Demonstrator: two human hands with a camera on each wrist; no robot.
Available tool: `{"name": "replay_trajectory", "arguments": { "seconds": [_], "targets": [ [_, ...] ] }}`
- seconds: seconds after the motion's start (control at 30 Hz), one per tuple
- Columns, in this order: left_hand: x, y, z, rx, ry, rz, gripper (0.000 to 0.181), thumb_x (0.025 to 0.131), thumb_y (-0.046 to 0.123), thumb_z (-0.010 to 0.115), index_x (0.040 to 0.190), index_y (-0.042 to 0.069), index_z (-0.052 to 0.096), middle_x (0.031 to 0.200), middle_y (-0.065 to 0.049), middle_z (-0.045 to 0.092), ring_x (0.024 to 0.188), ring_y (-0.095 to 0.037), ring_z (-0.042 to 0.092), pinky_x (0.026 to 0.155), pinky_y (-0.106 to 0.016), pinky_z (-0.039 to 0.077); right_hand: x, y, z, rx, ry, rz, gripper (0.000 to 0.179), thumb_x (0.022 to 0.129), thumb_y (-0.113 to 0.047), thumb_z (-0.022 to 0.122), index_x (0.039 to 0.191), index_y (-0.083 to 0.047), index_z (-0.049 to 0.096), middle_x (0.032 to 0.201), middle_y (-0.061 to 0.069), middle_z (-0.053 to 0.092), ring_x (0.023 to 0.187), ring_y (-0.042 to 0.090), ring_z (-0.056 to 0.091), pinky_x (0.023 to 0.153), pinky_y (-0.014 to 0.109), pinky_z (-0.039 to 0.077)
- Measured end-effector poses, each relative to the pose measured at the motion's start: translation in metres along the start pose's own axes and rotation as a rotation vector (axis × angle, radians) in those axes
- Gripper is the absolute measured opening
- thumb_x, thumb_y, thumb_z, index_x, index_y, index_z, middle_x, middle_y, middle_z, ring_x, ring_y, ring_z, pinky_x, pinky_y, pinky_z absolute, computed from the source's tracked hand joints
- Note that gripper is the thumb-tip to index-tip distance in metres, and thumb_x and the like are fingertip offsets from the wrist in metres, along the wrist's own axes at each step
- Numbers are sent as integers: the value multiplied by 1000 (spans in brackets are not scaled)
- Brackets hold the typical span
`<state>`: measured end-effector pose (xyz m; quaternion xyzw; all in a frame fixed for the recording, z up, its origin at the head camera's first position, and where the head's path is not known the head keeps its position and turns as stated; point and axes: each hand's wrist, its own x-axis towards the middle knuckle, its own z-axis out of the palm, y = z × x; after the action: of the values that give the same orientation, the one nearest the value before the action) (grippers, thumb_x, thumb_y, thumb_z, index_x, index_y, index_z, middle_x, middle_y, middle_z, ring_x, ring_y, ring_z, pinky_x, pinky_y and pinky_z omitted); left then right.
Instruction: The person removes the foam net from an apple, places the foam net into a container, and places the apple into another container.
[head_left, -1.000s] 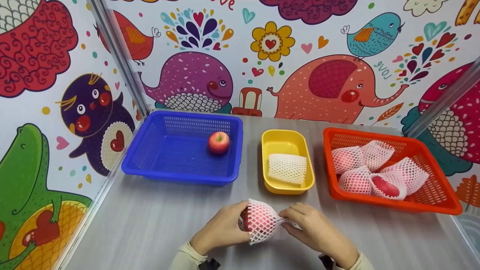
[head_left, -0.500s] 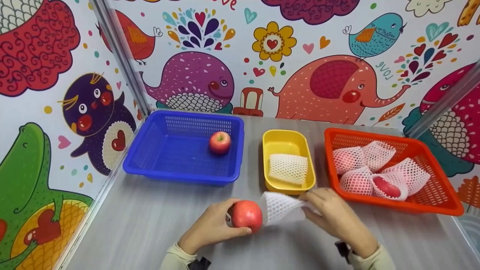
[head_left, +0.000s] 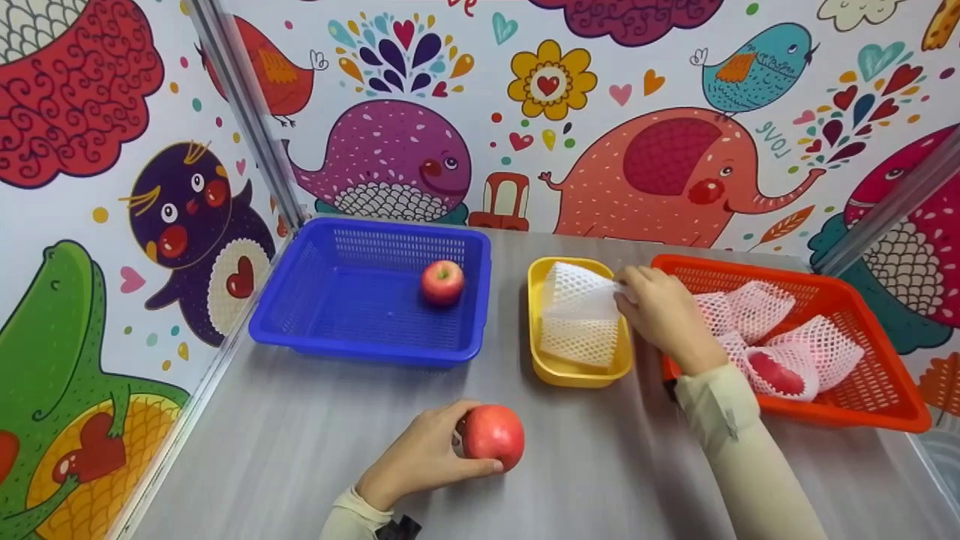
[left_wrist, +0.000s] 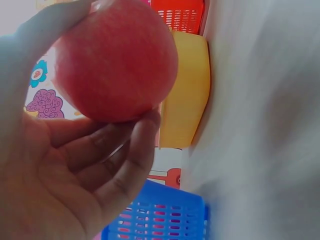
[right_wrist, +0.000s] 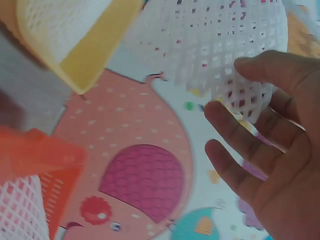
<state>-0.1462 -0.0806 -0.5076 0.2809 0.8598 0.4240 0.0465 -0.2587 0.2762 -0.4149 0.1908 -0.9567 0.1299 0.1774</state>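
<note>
In the head view my left hand (head_left: 420, 456) grips a bare red apple (head_left: 493, 438) above the near part of the table. The left wrist view has this apple (left_wrist: 117, 62) between thumb and fingers. My right hand (head_left: 667, 319) is over the right rim of the yellow basket (head_left: 579, 377). It pinches one end of a white foam net sleeve (head_left: 581, 286), whose body hangs over the basket. Another foam net sleeve (head_left: 579, 343) lies inside. The right wrist view shows the thumb against the held net (right_wrist: 215, 55), with the fingers behind it.
A blue basket (head_left: 352, 300) at the back left holds one bare apple (head_left: 442, 283). On the right, an orange-red basket (head_left: 889, 386) contains several net-wrapped apples (head_left: 759, 307), partly hidden by my right arm. Printed wall panels (head_left: 390, 165) stand behind and at the sides.
The foam net has come off the apple in my left hand. My right hand has carried the net away and forward over the yellow basket. The left hand still holds the apple.
</note>
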Motion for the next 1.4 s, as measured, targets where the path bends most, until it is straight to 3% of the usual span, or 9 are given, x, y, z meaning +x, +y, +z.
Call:
{"name": "replay_trajectory", "arguments": {
  "seconds": [0.17,0.27,0.47,0.6,0.87,1.07,1.4],
  "targets": [
    [0,0,1,11,-1,3,67,74,60,81,122,16,65,96,12,64,78,-4,57,69,-25,48,27,15,24,-6,-13,84,21,88,-6,72,105,1,63,99,20,66,89,41,63,80,55,52],
    [1,1,1,9,-7,3,67,74,60,81,122,16,65,97,12,64,78,-5,58,69,-26,48,38,23,38,-18,-63,139,20,89,-5,69,106,2,62,101,22,65,90,43,63,79,56,52],
    [2,2,0,6,-16,7,66,75,60,81,121,16,65,99,12,64,80,-6,57,71,-27,47,43,36,56,-7,-267,238,32,91,-5,66,121,5,57,114,27,61,101,45,63,88,59,51],
    [1,1,0,12,-18,2,66,75,60,81,121,16,65,99,13,64,80,-5,57,71,-27,47,40,36,54,-15,-313,247,45,91,-6,68,130,7,51,121,29,56,107,47,60,92,59,49],
    [1,0,-2,20,-13,-17,68,75,63,79,122,16,64,97,13,64,80,-6,58,71,-27,48,22,15,21,-12,-118,162,44,87,-6,74,126,5,56,120,27,59,107,47,59,93,59,48],
    [0,0,-3,20,6,-18,67,74,62,80,121,16,65,97,12,64,82,-5,58,72,-28,48,-14,-16,0,-36,44,14,34,84,-9,79,114,0,65,96,17,63,84,35,58,74,49,52],
    [0,0,-3,6,2,-10,66,75,61,80,123,18,64,99,12,65,82,-5,58,72,-28,49,-88,-56,-4,-80,95,-127,38,74,-15,88,105,-5,68,94,9,66,84,31,60,70,46,49]
  ]
}}
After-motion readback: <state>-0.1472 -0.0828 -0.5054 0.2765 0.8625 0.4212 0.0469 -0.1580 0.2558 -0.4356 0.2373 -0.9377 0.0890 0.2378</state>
